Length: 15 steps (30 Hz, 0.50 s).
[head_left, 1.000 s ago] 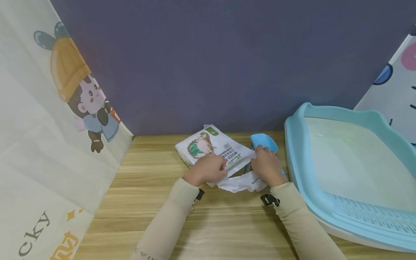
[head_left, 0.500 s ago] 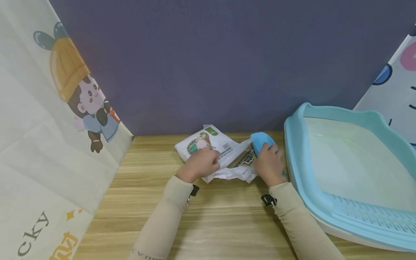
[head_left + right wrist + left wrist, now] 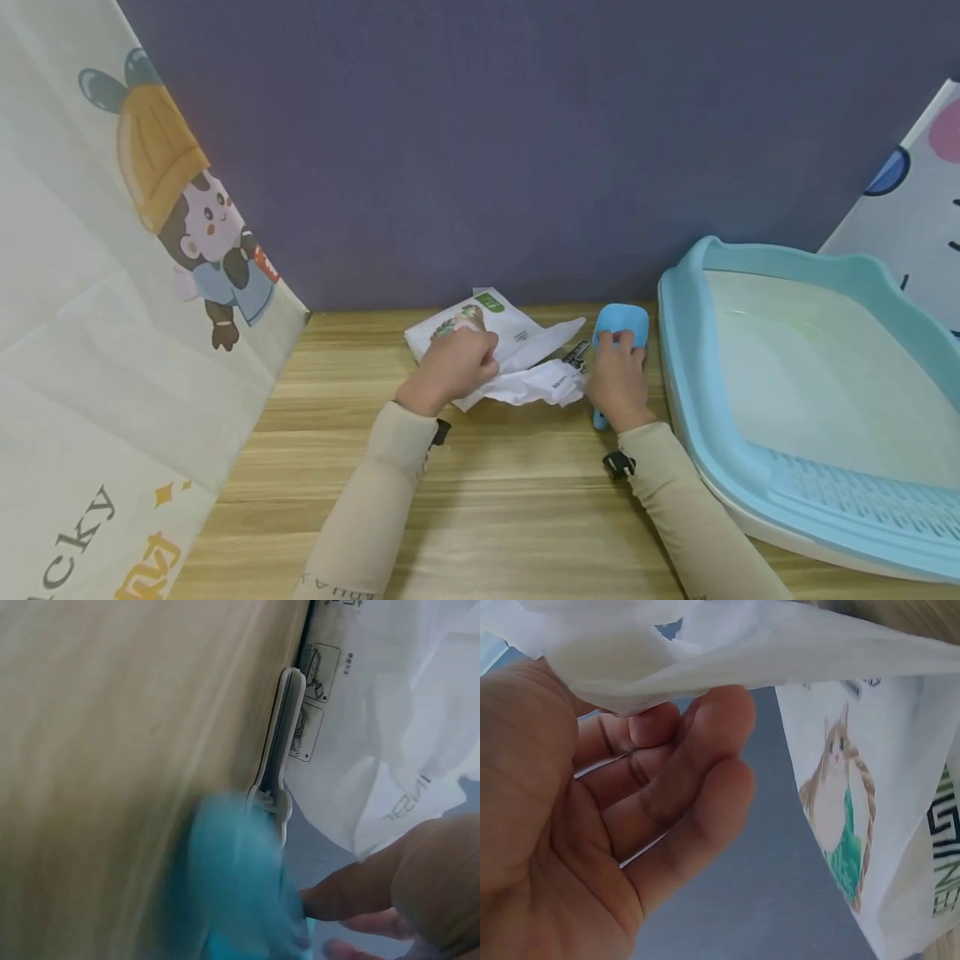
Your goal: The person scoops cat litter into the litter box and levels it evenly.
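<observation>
Wall (image 3: 480,150): plain, dark blue-grey
Table (image 3: 510,517): wood-grained
Tray (image 3: 684,325): blue-rimmed, at the table's right
Bag (image 3: 521,333): white, crumpled, lying on the table near the wall
Scoop (image 3: 621,319): blue, between bag and tray
Left hand (image 3: 457,362): fingers curled, gripping the bag
Right hand (image 3: 621,379): fingers holding the scoop

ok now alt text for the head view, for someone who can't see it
A person's left hand grips a crumpled white bag while the right hand holds a blue scoop beside it, on a wood-grain surface. A large light-blue tray stands to the right, with a dark wall behind.
</observation>
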### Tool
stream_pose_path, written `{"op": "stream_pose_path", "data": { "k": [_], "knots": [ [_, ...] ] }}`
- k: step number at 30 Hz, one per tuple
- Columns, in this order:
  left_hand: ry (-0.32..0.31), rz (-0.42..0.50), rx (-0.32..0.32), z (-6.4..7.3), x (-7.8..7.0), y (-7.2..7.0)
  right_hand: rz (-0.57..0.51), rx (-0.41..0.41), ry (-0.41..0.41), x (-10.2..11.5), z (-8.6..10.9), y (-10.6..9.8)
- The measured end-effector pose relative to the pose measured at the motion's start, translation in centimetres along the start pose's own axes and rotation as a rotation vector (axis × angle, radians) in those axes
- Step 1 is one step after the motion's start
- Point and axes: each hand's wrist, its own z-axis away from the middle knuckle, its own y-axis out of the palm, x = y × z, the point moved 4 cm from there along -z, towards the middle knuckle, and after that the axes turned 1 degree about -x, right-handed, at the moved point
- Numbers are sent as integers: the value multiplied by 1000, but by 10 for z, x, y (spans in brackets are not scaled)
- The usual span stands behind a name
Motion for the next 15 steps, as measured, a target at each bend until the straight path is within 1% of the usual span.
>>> {"op": "stream_pose_path", "data": {
  "k": [3,6,8,10,12,15],
  "knots": [
    [1,-30,-35,1,2,-5,-45,-40,-2,-1,-1,2],
    [0,-43,-53,2,2,-9,-87,-106,-26,-1,-3,2],
    [3,-38,-44,2,3,-9,-101,-145,-40,-1,-4,2],
    [3,-24,-21,3,2,-7,-108,-173,-40,-1,-4,1],
    [-6,7,11,3,2,-6,-108,-178,-23,-2,-3,1],
    [-34,59,57,4,0,-3,-97,-162,8,-3,0,1]
  ]
}}
